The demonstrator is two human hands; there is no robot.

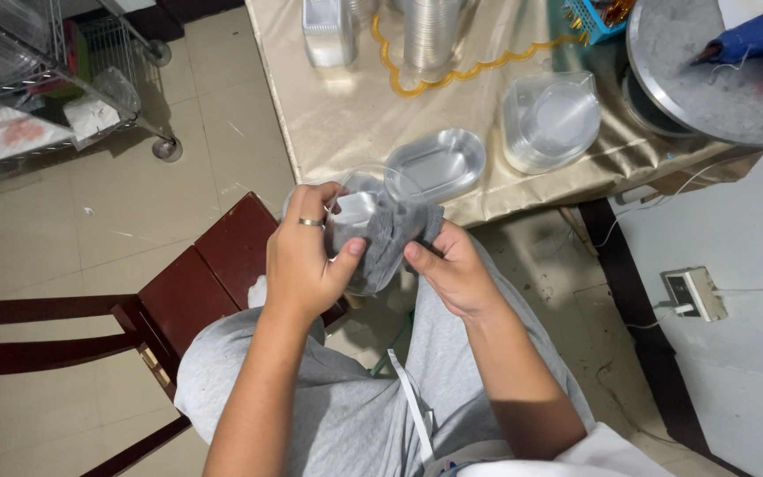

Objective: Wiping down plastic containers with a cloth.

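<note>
A clear plastic container (373, 225) is gripped by the left hand (306, 256) while grey felt (390, 234) inside is pinched by the right hand (452, 269), near the bench (355, 115).

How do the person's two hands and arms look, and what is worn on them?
Both arms are bare, with no sleeves, gloves or watch in view. The left hand wears a thin silver-coloured ring on one finger. The right hand wears nothing visible.

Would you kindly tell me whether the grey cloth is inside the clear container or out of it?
Partly in: the grey cloth shows through the clear container, its end hanging out by the right hand.
</note>
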